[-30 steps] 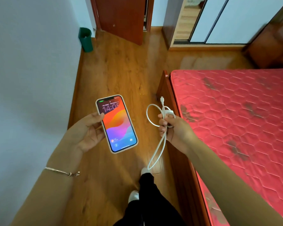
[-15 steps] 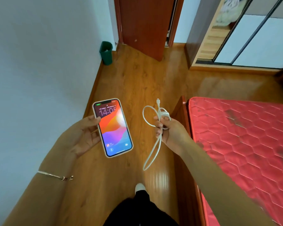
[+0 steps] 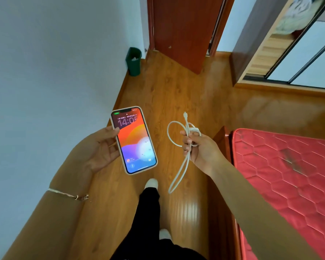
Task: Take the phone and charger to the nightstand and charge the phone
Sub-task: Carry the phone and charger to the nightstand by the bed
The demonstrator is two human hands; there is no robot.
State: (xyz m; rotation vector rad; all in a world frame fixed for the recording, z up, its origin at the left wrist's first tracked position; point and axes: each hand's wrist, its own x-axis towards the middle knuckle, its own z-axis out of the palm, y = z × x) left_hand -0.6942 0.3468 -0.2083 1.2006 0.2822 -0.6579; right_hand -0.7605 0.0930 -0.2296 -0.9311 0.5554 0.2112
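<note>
As we walk on, bed corner draws level with right hand, which grips charger; left hand holds phone. No nightstand in sight: still mid-carry.

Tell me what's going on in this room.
A person stands on the wooden floor beside a bed with a red mattress, one foot forward. The left hand holds a phone with its screen lit and facing up. The right hand grips a white charger, its cable looped and hanging down. The cable is not plugged into the phone, and no nightstand is in view.
</note>
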